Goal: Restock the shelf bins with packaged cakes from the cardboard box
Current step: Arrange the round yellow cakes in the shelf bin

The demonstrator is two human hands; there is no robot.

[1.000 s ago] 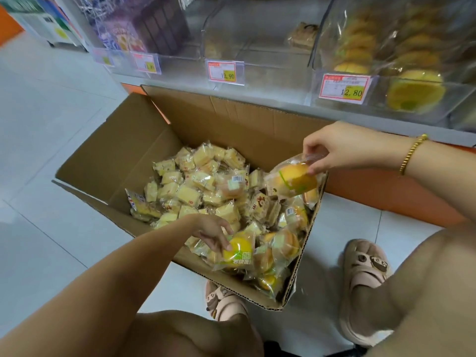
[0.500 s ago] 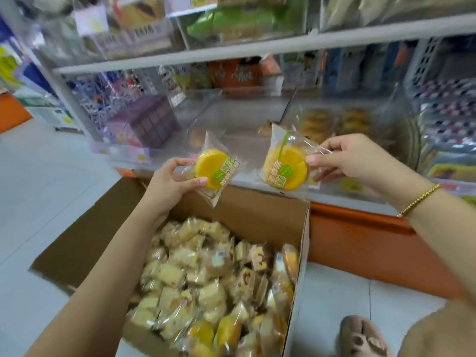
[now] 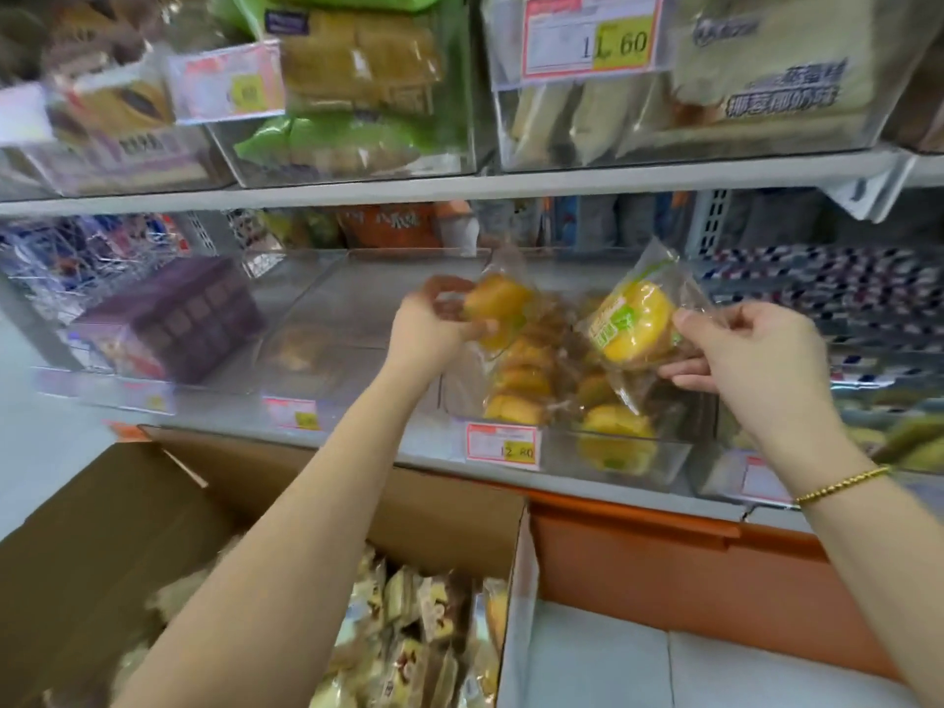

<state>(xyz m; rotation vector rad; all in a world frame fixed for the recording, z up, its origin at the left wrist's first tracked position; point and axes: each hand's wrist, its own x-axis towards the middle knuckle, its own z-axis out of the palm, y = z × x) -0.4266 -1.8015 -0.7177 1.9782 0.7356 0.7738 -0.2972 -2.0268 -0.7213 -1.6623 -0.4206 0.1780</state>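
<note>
Two packaged cakes are on their way to the shelf, one in each of the hands. At lower left of the frame, the cardboard box point(image 3: 92, 544) stands open on the floor below the shelf, with many wrapped cakes point(image 3: 408, 636) inside. At middle left, a purple carton point(image 3: 173, 319) occupies a neighbouring clear bin.

At centre, the left hand point(image 3: 434, 329) grips the first cake point(image 3: 498, 306), with fingers and thumb curled round its wrapper. It holds the cake above the left row of the target bin point(image 3: 562, 454). This bin carries a price tag point(image 3: 503, 446) and already contains matching yellow cakes.

Right of centre, the second cake point(image 3: 636, 324) shows its green label to the camera. The right hand point(image 3: 756, 355) pinches the wrapper edge between thumb and forefinger, with the lower fingers supporting the pack from beneath. A gold bracelet point(image 3: 843, 485) sits on that wrist.

Step in hand, as judged: placement into the bin. The next move calls for lowering each cake onto the existing rows and loosening the fingers only once the pack rests there. The wrappers look slippery, so a pack let go early may slide forward over the low front wall.
</note>
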